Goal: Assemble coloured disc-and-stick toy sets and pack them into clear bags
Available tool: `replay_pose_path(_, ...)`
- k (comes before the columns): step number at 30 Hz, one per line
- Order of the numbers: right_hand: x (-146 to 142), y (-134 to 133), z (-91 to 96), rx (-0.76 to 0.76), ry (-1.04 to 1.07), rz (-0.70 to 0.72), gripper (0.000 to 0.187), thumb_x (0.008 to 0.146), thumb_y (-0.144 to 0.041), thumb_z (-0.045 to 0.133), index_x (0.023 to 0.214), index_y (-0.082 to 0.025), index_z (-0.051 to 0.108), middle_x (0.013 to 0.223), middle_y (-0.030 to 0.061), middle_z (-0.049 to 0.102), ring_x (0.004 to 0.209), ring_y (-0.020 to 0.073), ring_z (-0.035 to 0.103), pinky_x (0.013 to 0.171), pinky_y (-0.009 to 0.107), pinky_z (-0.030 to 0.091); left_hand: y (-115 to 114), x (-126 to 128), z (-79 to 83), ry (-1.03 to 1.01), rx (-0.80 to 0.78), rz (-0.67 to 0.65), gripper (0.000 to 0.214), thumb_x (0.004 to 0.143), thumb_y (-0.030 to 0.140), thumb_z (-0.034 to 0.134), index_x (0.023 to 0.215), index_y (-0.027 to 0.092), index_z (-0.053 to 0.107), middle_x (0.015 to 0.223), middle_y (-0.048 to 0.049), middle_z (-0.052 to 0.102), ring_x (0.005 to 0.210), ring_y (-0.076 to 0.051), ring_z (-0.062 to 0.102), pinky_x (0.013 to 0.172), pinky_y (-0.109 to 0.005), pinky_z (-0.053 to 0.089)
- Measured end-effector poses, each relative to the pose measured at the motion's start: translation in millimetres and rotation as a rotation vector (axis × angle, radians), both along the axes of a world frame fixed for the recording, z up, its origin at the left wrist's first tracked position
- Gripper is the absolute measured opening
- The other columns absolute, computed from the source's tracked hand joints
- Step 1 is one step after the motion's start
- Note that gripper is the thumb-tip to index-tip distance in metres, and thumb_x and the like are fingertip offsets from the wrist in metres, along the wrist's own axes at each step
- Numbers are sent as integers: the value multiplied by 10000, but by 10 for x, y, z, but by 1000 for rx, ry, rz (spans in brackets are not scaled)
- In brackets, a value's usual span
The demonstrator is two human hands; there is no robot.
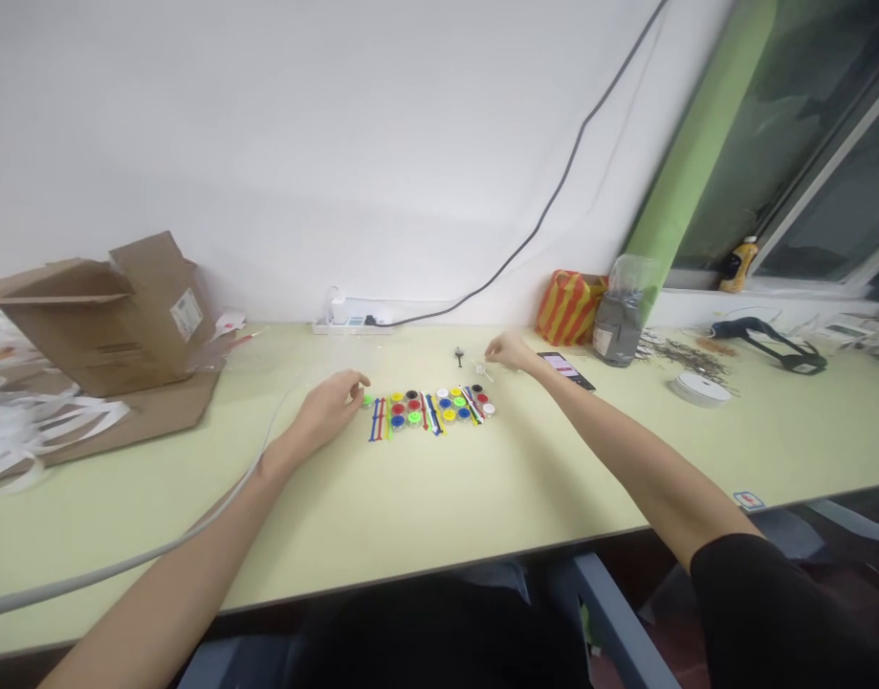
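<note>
Your rows of colored round caps (429, 408) and colored plastic sticks (376, 420) lie between your hands, the left hand (328, 410) curled at their left end, the right hand (511, 351) loosely bunched beyond them, any grip too small to tell, on a pale yellow desk (195, 517) below a white wall (302, 144).

My desk top (525, 498), smooth matt laminate, the small pots (414, 405), glossy moulded plastic, the coloured sticks (376, 421), smooth plastic, the carton (101, 325), rough matt corrugated cardboard, the wall cable (552, 199), matt plastic sheath, the phone (564, 370), glossy glass screen
</note>
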State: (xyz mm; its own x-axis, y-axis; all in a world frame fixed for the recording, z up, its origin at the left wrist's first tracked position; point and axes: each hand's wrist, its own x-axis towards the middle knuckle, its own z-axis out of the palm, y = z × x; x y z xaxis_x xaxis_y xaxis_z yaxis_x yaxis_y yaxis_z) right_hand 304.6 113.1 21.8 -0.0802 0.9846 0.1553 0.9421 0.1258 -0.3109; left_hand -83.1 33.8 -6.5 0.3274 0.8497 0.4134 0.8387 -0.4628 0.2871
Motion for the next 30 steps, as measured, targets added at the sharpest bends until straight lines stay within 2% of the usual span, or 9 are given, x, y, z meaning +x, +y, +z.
replay_pose_path(3, -59, -35, -153, -22, 6, -24, 190, 802, -315, 737, 885, -152, 790, 891, 94, 770, 806, 179, 679, 703, 217, 457, -56, 46, 31, -30, 3, 37, 290, 911, 277, 413, 1073, 228, 648, 804, -7, 672, 729, -184, 611, 669, -297, 391)
replay_pose_path(7, -213, -99, -270, -5, 19, -82, 152, 777, -275, 727, 843, -141, 759, 874, 121, 757, 806, 207, 674, 672, 246, 437, -142, 118, 69, -54, 15, 16, 307, 927, 280, 396, 1097, 229, 646, 756, -1, 655, 671, -173, 583, 665, -291, 383)
replay_pose_path(13, -450, -394, -106, 149, 94, -119, 164, 873, -280, 597, 946, -156, 675, 957, 113, 734, 892, 215, 655, 693, 260, 422, -281, 299, 111, -156, 40, -63, 290, 946, 309, 409, 1079, 216, 649, 790, -2, 654, 686, -151, 566, 695, -280, 419)
replay_pose_path(14, -534, -494, -70, 186, 121, -92, 156, 890, -297, 580, 944, -172, 656, 942, 85, 729, 877, 197, 651, 696, 253, 421, -308, 349, 115, -183, 40, -91, 295, 952, 339, 426, 1113, 218, 640, 800, 0, 655, 697, -149, 569, 701, -277, 430)
replay_pose_path(16, -750, -725, -18, 304, 280, 140, 105, 883, -284, 602, 874, -181, 616, 858, 41, 709, 786, 160, 635, 683, 238, 415, -359, 456, 112, -239, 41, -149, 368, 950, 407, 479, 1256, 229, 582, 874, -1, 674, 745, -151, 589, 713, -273, 454)
replay_pose_path(18, -994, -953, 5, 310, 401, 365, 102, 870, -266, 627, 819, -189, 584, 780, 4, 677, 709, 136, 613, 662, 228, 410, -398, 548, 96, -272, 47, -199, 487, 935, 448, 529, 1376, 243, 499, 1014, -21, 696, 815, -159, 616, 739, -282, 480)
replay_pose_path(21, -1295, -1185, -4, 275, 560, 541, 153, 852, -268, 671, 775, -195, 561, 751, -13, 643, 684, 126, 590, 647, 228, 411, -416, 599, 57, -284, 64, -234, 448, 933, 444, 541, 1325, 228, 546, 1124, -59, 703, 889, -183, 643, 803, -325, 505)
replay_pose_path(26, -1466, -1254, -89, 199, 818, 577, 297, 865, -442, 676, 737, -198, 564, 698, -13, 609, 647, 135, 561, 615, 250, 424, -394, 531, 26, -288, 63, -243, 383, 943, 457, 529, 1216, 207, 624, 1102, -77, 730, 929, -209, 672, 868, -364, 516)
replay_pose_path(30, -1464, -1230, -202, 127, 1065, 553, 315, 843, -496, 689, 852, -206, 566, 752, -12, 631, 697, 143, 613, 659, 263, 472, -414, 550, 33, -281, 61, -255, 363, 968, 435, 504, 1232, 214, 620, 1135, -75, 723, 992, -214, 675, 901, -353, 515)
